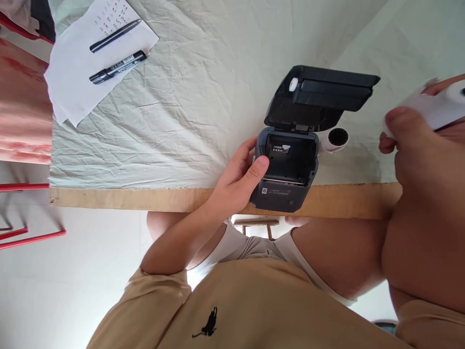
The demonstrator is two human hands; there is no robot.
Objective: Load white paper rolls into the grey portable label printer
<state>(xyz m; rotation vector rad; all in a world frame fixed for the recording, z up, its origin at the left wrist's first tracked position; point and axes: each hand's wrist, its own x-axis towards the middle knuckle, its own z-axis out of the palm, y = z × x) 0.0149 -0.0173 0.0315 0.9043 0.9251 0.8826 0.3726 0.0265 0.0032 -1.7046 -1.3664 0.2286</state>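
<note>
A black handheld printer [283, 194] stands at the table's front edge with its hinged lid [323, 92] raised and its inner compartment showing. My left hand [243, 179] grips its left side, thumb over the rim of the compartment. Just right of the printer, a small white paper roll [336, 139] with a dark core rests on the cloth. At the far right, my right hand [410, 126] is closed around white paper [425, 109], with a rolled end [456, 92] beside it, partly cut off by the frame edge.
Paper sheets [76, 72] with handwriting lie at the back left, bearing a pen [115, 36] and a black marker [116, 68]. A wrinkled pale cloth covers the table, whose bare wooden edge [127, 199] runs along the front. Red metal legs [32, 239] show at the lower left.
</note>
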